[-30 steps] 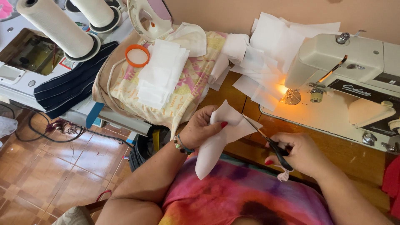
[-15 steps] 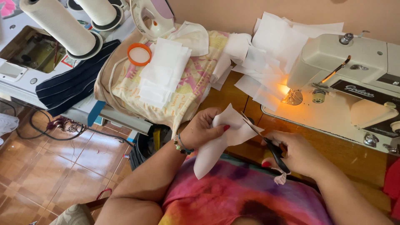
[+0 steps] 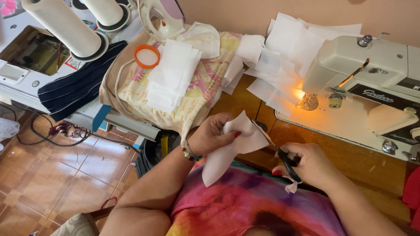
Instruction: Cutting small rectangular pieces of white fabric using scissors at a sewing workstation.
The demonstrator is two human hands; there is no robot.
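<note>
White cloth piece (image 3: 227,153) is gripped by the left hand (image 3: 212,137) above the lap, scissors (image 3: 278,150) clasped in the right hand (image 3: 308,164), before a wooden table (image 3: 345,153) carrying a sewing machine (image 3: 372,87), tiled floor (image 3: 52,175) noted leftward.

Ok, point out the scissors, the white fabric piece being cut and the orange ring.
scissors (image 3: 280,154): head view, on the blades near the pivot.
white fabric piece (image 3: 223,159): head view, on its lower half.
orange ring (image 3: 147,56): head view, on its middle.

A white fabric piece (image 3: 232,150) is pinched in the left hand (image 3: 213,136), and scissors (image 3: 280,153) gripped by the right hand (image 3: 308,164) are set against its edge. A sewing machine (image 3: 372,83) is parked just beyond, lamp lit.
</note>
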